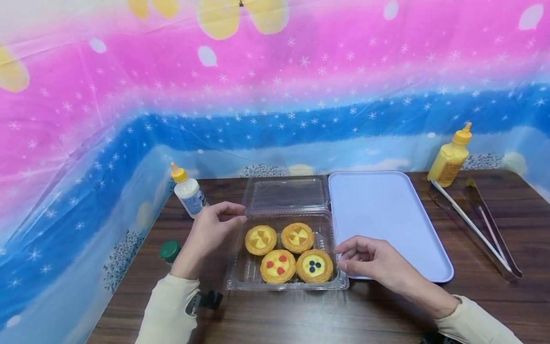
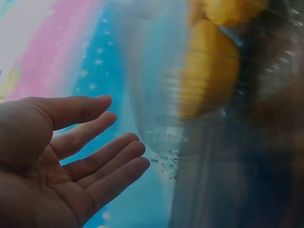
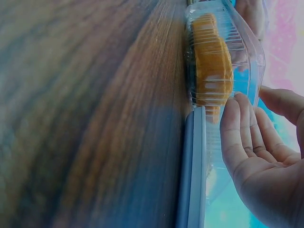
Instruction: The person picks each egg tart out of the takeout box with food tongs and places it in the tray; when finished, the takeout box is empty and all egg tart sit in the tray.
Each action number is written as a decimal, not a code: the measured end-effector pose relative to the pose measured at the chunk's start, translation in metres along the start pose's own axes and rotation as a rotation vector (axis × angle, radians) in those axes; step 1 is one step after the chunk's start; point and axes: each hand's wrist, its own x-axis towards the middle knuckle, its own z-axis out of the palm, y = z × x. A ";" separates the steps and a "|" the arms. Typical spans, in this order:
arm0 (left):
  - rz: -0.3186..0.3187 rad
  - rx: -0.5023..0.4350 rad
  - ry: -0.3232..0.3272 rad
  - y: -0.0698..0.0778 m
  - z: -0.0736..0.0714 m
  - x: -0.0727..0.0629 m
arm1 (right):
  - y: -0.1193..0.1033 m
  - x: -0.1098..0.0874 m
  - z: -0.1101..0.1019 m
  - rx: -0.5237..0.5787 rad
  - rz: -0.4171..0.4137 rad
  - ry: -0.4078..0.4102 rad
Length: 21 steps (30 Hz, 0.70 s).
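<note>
On brown wood-grain worktop (image 1: 309, 317), mid-frame: flanking rectangular clear-plastic box (image 1: 240, 285) of round golden tarts (image 1: 278, 266) with left hand (image 1: 215, 227), right hand (image 1: 374, 260), fingers (image 2: 123, 178) parted; apparently pre-grip, next requiring pinch.

The dark wood-grain table (image 1: 309, 315) bears a white bottle (image 1: 189, 195) near its back left corner, a green-capped container (image 1: 170, 250) by the left edge, an open clear box (image 1: 283, 286), a pale tray (image 1: 378, 210) reaching the back edge, and, rightward, a yellow bottle (image 1: 449, 160) and tongs (image 1: 473, 228).

My cameras show the container (image 1: 283, 288) as clear, glossy, ribbed plastic. Right of it I see a smooth, plastic-looking tray (image 1: 374, 210) and shiny metal tongs (image 1: 472, 230); under it, a wood-grained tabletop (image 1: 279, 315); behind it, creased cloth (image 1: 266, 86).
</note>
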 end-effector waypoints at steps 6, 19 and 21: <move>-0.030 0.016 0.011 -0.009 0.003 0.000 | 0.000 0.000 0.000 -0.007 -0.001 -0.002; -0.114 -0.071 -0.031 -0.018 0.006 0.000 | 0.000 0.001 0.000 0.009 -0.016 -0.018; -0.115 -0.072 -0.029 -0.018 0.007 0.001 | 0.000 0.001 -0.001 0.019 -0.016 -0.020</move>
